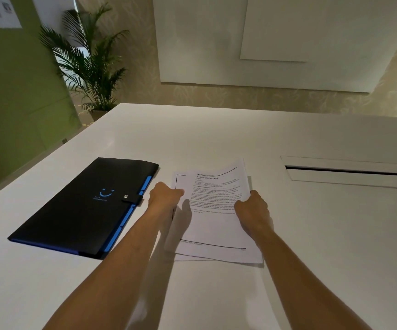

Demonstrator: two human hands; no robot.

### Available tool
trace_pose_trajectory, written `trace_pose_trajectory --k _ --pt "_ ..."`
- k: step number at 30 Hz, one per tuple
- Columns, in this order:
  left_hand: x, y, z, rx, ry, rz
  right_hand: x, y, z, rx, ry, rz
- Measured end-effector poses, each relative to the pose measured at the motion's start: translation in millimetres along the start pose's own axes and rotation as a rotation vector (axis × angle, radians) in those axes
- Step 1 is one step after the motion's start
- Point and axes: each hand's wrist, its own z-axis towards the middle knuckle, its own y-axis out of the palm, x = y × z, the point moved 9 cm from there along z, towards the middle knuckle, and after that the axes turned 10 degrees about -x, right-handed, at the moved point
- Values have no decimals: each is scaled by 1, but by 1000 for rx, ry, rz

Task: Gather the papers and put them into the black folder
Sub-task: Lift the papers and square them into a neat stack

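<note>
An office or meeting room: a wide white surface [216, 129] with a recessed cable slot [349, 171], a large blank white wall board [276, 41], a potted green palm [90, 60], patterned beige wallpaper [135, 51].

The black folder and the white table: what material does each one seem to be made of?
The black folder with blue tabs looks like matte flexible plastic, possibly polypropylene: thin flat cover, little glare, and a strap with a metal-looking snap button. The white table seems a smooth, hard laminate or solid surface with a satin finish: it shows soft reflections and no grain. Neither can be told for certain.
</note>
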Motion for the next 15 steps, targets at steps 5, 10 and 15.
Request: trace_pose_trajectory --k 5,10,15 --pt "-9 3 7 -63 -48 -62 -4 2 -5 4 -41 -97" --pt "-13 13 8 -94 -71 -127 -8 4 -7 14 -64 -156" --pt "-6 17 6 -37 -56 111 -8 6 -13 59 -82 -208"
